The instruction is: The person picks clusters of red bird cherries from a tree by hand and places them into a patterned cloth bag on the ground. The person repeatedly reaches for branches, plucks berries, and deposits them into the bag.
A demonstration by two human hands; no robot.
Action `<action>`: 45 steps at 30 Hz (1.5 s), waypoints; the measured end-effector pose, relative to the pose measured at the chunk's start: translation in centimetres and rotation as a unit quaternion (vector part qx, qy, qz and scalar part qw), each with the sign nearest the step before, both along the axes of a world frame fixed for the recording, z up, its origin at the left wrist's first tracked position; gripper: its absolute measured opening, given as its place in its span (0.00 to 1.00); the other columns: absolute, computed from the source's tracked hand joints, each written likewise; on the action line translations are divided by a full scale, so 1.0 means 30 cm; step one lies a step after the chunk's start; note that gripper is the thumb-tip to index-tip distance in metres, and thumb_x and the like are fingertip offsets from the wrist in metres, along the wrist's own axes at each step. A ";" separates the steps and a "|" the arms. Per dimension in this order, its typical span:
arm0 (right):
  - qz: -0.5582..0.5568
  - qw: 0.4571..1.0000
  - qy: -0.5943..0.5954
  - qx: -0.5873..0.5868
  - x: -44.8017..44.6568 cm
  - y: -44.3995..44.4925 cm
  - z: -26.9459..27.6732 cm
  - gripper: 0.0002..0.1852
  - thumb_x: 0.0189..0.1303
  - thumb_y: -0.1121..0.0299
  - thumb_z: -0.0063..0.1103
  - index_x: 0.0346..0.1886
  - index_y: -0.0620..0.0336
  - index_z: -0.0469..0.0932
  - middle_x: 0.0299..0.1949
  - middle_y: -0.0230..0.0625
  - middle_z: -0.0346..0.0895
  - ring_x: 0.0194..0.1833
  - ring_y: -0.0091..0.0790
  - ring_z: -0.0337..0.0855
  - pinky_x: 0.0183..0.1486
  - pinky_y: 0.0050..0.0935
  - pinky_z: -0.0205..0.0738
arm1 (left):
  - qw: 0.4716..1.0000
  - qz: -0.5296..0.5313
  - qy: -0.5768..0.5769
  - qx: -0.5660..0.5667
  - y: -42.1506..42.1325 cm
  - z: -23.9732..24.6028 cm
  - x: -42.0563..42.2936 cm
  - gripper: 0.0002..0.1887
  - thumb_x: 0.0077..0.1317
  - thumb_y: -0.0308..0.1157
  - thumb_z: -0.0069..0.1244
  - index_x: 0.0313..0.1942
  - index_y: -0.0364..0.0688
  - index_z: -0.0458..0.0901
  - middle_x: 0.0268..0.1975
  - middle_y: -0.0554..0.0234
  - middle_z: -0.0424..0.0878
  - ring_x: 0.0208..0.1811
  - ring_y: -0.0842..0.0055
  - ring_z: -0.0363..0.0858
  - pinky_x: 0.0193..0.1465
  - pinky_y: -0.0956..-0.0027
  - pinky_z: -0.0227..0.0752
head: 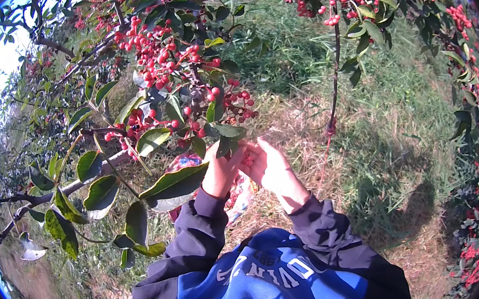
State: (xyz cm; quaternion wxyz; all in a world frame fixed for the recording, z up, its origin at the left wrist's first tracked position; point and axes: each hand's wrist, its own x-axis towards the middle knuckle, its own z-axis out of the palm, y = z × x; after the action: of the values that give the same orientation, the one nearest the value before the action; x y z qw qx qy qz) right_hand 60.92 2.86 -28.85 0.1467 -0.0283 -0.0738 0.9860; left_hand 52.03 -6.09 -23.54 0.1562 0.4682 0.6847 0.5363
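Note:
Both of my hands are together just below a hanging cluster of red Sichuan-pepper-like berries. My right hand is cupped, palm turned inward, with a few red berries against its fingers. Close beside it, my left hand reaches up under green leaves. Those leaves cover part of its fingers, so its grip does not show. Below my hands, partly hidden by them and my sleeves, is a pink and pale patterned bag or cloth with red berries on or in it.
A larger berry cluster hangs above on a thorny-looking branch. One leafy branch crosses low on the left. At the right dangles a thin dark twig. More berry-laden foliage lines the right rim. Dry and green grass covers the ground.

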 end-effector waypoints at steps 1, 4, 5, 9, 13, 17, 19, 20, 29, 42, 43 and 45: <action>-0.001 1.000 -0.006 -0.008 0.001 -0.008 -0.003 0.22 0.64 0.55 0.39 0.49 0.66 0.69 0.45 0.41 0.72 0.48 0.36 0.71 0.55 0.37 0.62 | 0.993 0.034 -0.086 0.071 0.000 -0.016 0.011 0.06 0.58 0.22 0.50 0.36 0.34 0.75 0.34 0.66 0.78 0.36 0.85 0.76 0.41 0.79 0.69; -0.012 0.998 -0.049 0.026 0.009 -0.035 0.006 0.23 0.64 0.55 0.38 0.50 0.66 0.67 0.44 0.40 0.70 0.44 0.37 0.71 0.52 0.35 0.65 | 0.977 0.035 -0.192 0.090 -0.025 -0.039 -0.021 0.09 0.58 0.24 0.52 0.39 0.33 0.74 0.36 0.66 0.77 0.38 0.84 0.75 0.42 0.80 0.70; -0.011 0.998 -0.053 0.042 0.010 -0.042 0.014 0.23 0.64 0.55 0.38 0.50 0.66 0.67 0.44 0.40 0.70 0.43 0.37 0.71 0.51 0.35 0.66 | 0.948 0.001 -0.290 0.133 -0.038 -0.073 -0.043 0.11 0.57 0.24 0.52 0.40 0.33 0.73 0.37 0.65 0.78 0.38 0.84 0.75 0.43 0.80 0.69; -0.045 0.959 -0.114 0.256 0.004 -0.091 0.095 0.17 0.59 0.64 0.52 0.49 0.62 0.69 0.39 0.31 0.74 0.37 0.23 0.73 0.39 0.20 0.69 | 0.919 -0.002 -0.358 0.166 -0.085 -0.079 -0.063 0.11 0.57 0.23 0.52 0.40 0.34 0.74 0.38 0.63 0.79 0.37 0.84 0.77 0.40 0.81 0.71; -0.067 0.958 -0.144 0.239 -0.024 -0.102 0.075 0.14 0.54 0.74 0.53 0.45 0.60 0.71 0.37 0.29 0.75 0.33 0.17 0.74 0.27 0.13 0.64 | 0.937 0.016 -0.316 0.151 -0.124 -0.060 -0.052 0.09 0.58 0.23 0.49 0.40 0.35 0.74 0.37 0.64 0.80 0.35 0.84 0.77 0.36 0.82 0.71; -0.053 0.972 -0.130 0.191 -0.079 -0.107 -0.010 0.10 0.54 0.74 0.52 0.41 0.59 0.72 0.33 0.29 0.75 0.28 0.17 0.73 0.26 0.12 0.63 | 0.921 -0.003 -0.364 0.138 -0.153 -0.020 -0.037 0.10 0.60 0.24 0.48 0.42 0.36 0.74 0.38 0.67 0.78 0.38 0.86 0.75 0.41 0.82 0.68; -0.061 0.962 -0.159 0.213 -0.092 -0.138 0.017 0.08 0.54 0.71 0.52 0.39 0.58 0.73 0.30 0.27 0.75 0.27 0.17 0.72 0.25 0.13 0.63 | 0.889 0.034 -0.446 0.095 -0.191 -0.006 -0.040 0.11 0.60 0.25 0.48 0.44 0.36 0.73 0.42 0.66 0.76 0.43 0.85 0.73 0.47 0.81 0.66; -0.071 0.964 -0.126 0.222 -0.113 -0.133 -0.048 0.08 0.53 0.69 0.53 0.37 0.57 0.73 0.28 0.27 0.74 0.26 0.17 0.72 0.25 0.14 0.63 | 0.931 0.049 -0.351 0.084 -0.199 -0.053 -0.060 0.12 0.60 0.26 0.49 0.45 0.36 0.73 0.43 0.66 0.76 0.44 0.84 0.73 0.47 0.81 0.66; -0.185 0.871 -0.158 0.428 -0.189 -0.287 -0.025 0.20 0.60 0.62 0.49 0.52 0.61 0.65 0.49 0.36 0.68 0.51 0.30 0.67 0.54 0.28 0.59 | 0.929 0.152 -0.224 0.252 -0.240 -0.097 -0.102 0.10 0.55 0.18 0.47 0.39 0.34 0.75 0.35 0.65 0.79 0.36 0.82 0.75 0.42 0.77 0.69; -0.108 0.967 -0.141 0.181 -0.264 -0.391 0.164 0.12 0.64 0.64 0.42 0.45 0.60 0.69 0.45 0.31 0.68 0.47 0.24 0.67 0.48 0.24 0.63 | 0.937 0.179 -0.149 0.261 -0.215 -0.083 -0.147 0.11 0.56 0.12 0.40 0.38 0.37 0.66 0.36 0.64 0.71 0.40 0.81 0.70 0.49 0.77 0.63; -0.103 0.968 -0.152 0.172 -0.265 -0.393 0.184 0.12 0.64 0.64 0.43 0.45 0.60 0.69 0.45 0.31 0.68 0.47 0.24 0.67 0.48 0.24 0.63 | 0.930 0.159 -0.158 0.291 -0.215 -0.100 -0.169 0.12 0.56 0.12 0.40 0.38 0.37 0.65 0.36 0.63 0.70 0.41 0.81 0.69 0.50 0.77 0.62; -0.146 0.948 -0.161 0.234 -0.296 -0.402 0.149 0.11 0.63 0.66 0.44 0.45 0.59 0.68 0.45 0.31 0.68 0.46 0.24 0.67 0.47 0.24 0.63 | 0.914 0.163 -0.162 0.334 -0.217 -0.085 -0.176 0.12 0.56 0.13 0.42 0.37 0.37 0.66 0.37 0.63 0.70 0.40 0.81 0.69 0.50 0.77 0.63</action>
State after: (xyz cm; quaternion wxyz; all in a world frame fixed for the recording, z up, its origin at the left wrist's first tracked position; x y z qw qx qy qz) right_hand 52.06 -9.20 -24.37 0.2778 -0.1625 -0.3202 0.8910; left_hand 46.76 -12.59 -26.10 0.0095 0.2817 0.4976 0.8203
